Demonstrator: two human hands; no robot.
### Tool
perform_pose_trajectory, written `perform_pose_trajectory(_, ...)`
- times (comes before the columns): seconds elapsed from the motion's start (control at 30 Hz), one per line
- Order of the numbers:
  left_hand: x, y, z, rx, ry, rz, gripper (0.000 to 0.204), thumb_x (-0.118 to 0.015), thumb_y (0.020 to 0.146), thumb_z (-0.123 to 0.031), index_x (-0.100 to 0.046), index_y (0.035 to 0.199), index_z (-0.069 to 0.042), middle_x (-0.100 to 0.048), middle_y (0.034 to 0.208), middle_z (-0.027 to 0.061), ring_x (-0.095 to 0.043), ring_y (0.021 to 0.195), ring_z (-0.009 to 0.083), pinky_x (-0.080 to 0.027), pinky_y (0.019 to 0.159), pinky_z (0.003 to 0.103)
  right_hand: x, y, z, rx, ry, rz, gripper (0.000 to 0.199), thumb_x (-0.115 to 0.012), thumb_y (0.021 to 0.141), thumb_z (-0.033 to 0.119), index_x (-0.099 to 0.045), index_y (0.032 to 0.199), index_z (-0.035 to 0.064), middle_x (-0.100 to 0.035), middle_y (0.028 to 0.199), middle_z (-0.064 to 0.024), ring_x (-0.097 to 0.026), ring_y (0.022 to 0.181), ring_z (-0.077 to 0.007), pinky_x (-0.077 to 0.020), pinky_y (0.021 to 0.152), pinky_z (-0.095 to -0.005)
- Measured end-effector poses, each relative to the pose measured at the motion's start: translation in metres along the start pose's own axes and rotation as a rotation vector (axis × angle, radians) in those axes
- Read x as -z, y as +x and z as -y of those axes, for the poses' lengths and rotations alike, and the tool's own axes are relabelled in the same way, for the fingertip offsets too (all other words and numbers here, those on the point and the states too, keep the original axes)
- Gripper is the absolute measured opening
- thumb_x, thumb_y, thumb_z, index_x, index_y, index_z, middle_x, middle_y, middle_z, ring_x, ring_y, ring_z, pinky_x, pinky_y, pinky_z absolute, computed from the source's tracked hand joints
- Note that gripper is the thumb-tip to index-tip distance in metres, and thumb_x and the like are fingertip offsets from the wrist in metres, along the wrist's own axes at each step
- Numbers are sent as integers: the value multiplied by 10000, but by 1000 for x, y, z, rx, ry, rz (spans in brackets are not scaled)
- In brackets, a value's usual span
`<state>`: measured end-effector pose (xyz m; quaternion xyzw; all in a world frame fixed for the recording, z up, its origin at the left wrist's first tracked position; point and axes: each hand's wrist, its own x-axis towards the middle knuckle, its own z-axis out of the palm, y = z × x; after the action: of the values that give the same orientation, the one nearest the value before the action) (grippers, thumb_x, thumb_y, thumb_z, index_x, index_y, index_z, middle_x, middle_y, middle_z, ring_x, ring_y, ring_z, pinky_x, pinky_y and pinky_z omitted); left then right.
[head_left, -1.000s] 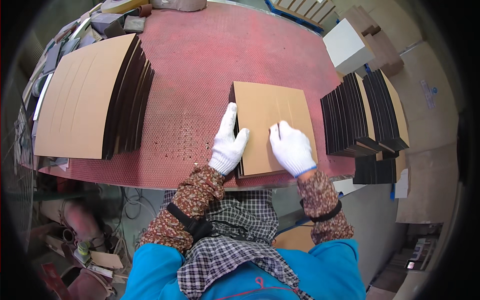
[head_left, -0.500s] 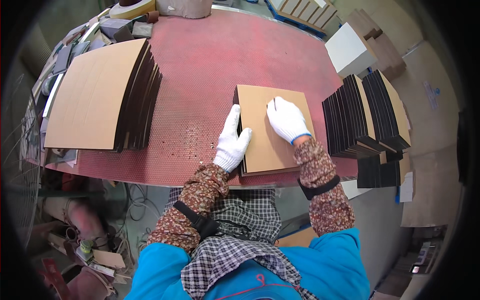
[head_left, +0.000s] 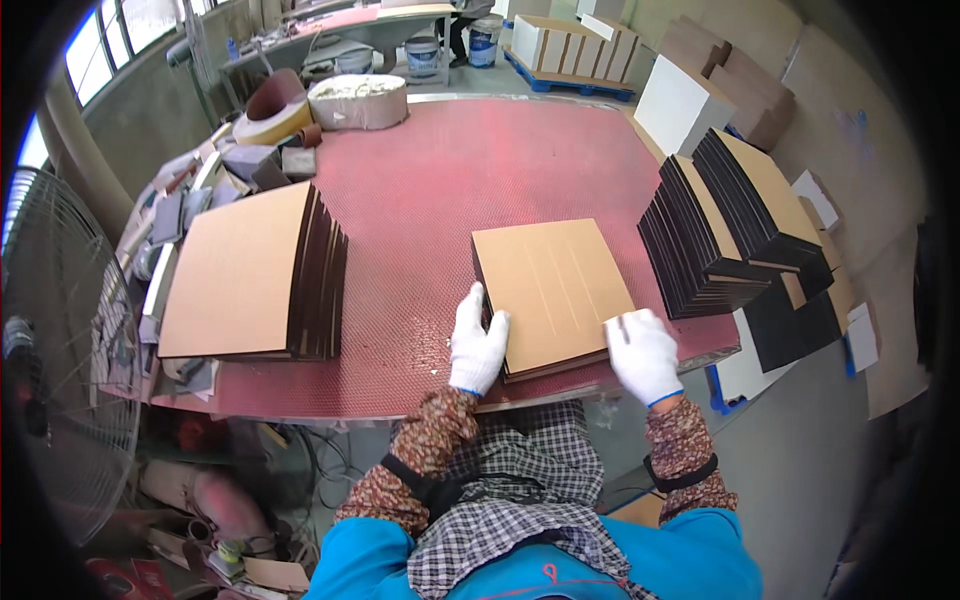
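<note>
Before me lies a low stack of tan boards (head_left: 550,290) with dark edges; faint pale lines cross the top one. Along its left edge rests my left hand (head_left: 478,345) in a white knit glove, fingers straight and thumb spread, touching the near left corner. My right hand (head_left: 643,352), gloved alike, is closed at the near right corner. Something small and dark shows between its fingers, too little to name. A taller stack of tan boards (head_left: 235,270) with dark edges stands to the left.
The boards lie on a red textured table (head_left: 400,200). Black-edged board stacks (head_left: 700,225) stand at right, near a white box (head_left: 680,105). Sanding blocks and scraps (head_left: 255,165) crowd the left rim, next to a wire fan guard (head_left: 75,350). White blocks sit on a blue pallet (head_left: 570,85) beyond.
My right hand has moved from the middle of the top board to its near right corner. My left hand stays at the left edge. The view has tilted up, showing more background.
</note>
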<state>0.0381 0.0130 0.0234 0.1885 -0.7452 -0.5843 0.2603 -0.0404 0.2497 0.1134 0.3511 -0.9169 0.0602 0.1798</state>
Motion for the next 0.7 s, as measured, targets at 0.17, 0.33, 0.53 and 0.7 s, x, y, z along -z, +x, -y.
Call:
perform_pose_trajectory(0.17,6,-29,-44,61,319,87,524,-659,916,-229,-552,1365,18,-616,992,217,-625,962,370,-515,889,439,-20,-8,-31,-389,162,-15,321,-543,1002,326,-656,896,44,-654,940,-203,-632,920,-411,-507,819,-517)
perform_pose_trajectory(0.33,22,-31,-17,85,238,4,516,-573,991,-228,-513,1419,53,-634,1328,283,-626,1246,370,-490,1040,376,-8,-22,-10,-515,374,104,368,-539,1010,353,-654,929,13,-657,943,-238,-641,903,-428,-503,824,-523)
perform_pose_trajectory(0.53,20,-26,-27,210,-153,10,441,-565,1022,-200,-546,1354,89,-705,1050,155,-672,883,167,-549,785,291,-11,-48,6,-694,713,-52,362,-526,1032,311,-645,940,-18,-647,883,-193,-648,818,-322,-495,756,-434)
perform_pose_trajectory(0.7,56,-23,-84,182,-367,-94,369,-544,1046,-183,-520,1317,66,-638,917,51,-565,663,60,-491,567,226,-12,-44,26,-635,1207,-8,345,-484,1064,238,-636,1152,-59,-694,998,-98,-668,832,-157,-575,717,-309)
